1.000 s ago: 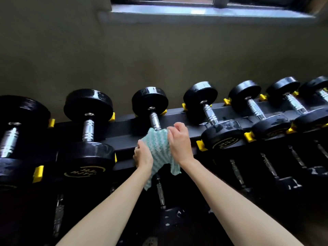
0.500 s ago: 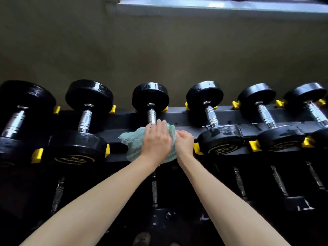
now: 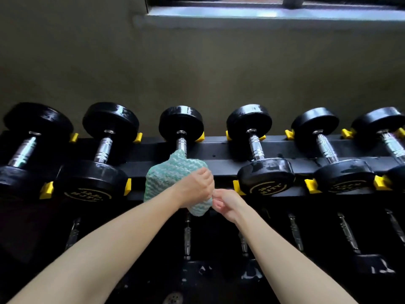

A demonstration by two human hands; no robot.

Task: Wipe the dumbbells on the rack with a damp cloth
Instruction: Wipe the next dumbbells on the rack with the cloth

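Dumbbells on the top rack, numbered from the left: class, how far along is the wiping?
Looks done: fourth dumbbell and fifth dumbbell show wet streaks. In hand: the cloth drapes the third dumbbell, gripped by the left hand, right hand pinching its corner. Left: first dumbbell and second dumbbell look dry.

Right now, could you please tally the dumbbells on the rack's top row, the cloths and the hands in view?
Dumbbells, top row: 6
Cloth: 1
Hands, left hand and right hand: 2
Total: 9
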